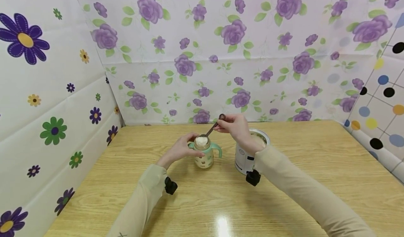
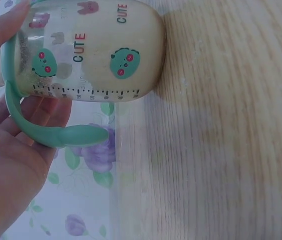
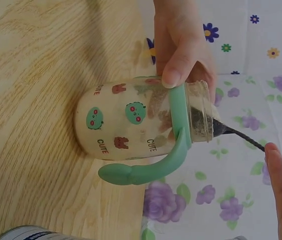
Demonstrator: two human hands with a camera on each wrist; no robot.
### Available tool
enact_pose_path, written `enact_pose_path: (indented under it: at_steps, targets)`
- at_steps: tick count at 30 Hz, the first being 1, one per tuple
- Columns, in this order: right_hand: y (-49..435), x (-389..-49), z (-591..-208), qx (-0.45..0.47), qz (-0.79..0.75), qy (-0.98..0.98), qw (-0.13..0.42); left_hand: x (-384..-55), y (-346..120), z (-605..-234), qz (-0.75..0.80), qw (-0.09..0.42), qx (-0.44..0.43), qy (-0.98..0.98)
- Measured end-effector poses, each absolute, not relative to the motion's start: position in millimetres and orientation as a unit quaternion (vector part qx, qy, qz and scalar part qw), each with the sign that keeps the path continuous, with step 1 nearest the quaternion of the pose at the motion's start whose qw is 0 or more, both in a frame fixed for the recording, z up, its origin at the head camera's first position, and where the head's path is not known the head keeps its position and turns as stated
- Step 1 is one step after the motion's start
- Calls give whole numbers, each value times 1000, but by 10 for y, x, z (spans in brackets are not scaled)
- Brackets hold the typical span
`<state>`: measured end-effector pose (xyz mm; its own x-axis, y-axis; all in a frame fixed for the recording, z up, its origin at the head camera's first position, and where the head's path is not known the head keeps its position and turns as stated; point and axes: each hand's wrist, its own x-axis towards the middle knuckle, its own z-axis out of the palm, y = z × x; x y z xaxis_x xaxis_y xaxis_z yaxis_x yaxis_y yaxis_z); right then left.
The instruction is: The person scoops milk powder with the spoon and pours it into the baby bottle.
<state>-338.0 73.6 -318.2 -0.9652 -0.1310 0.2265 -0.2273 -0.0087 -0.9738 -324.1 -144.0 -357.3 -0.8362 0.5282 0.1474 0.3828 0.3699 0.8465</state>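
Note:
A clear baby bottle [image 1: 203, 160] with mint-green handles [image 3: 145, 172] and printed cartoon faces stands upright on the table, a pale cream-coloured filling inside. My left hand [image 1: 183, 147] grips it around the upper part, thumb [image 3: 173, 75] on the near side and fingers behind. Between thumb and fingers my right hand [image 1: 235, 126] pinches the handle of a dark spoon [image 1: 213, 127]. The spoon slants down to the left, its bowl [image 3: 199, 122] inside the bottle's open mouth. White powder [image 1: 202, 141] shows at that mouth in the head view.
An open tin [image 1: 241, 160] stands right of the bottle, partly hidden behind my right wrist, with pale contents at its top. The wooden table [image 1: 202, 202] meets flower-printed cloth [image 1: 176, 89] at the back and left, and dotted cloth [image 1: 378, 124] at the right.

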Motion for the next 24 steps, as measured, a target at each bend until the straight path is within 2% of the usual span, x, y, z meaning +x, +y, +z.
enact_pose_path:
  at_steps: [17, 24]
  targets:
    - [834, -3355, -3227, 208, 684, -699, -10, -3268, -1442, -3616, 497, 72, 275, 820]
    - [872, -3347, -3215, 234, 672, -703, -18, -3468, -1483, -3850, 497, 62, 274, 821]
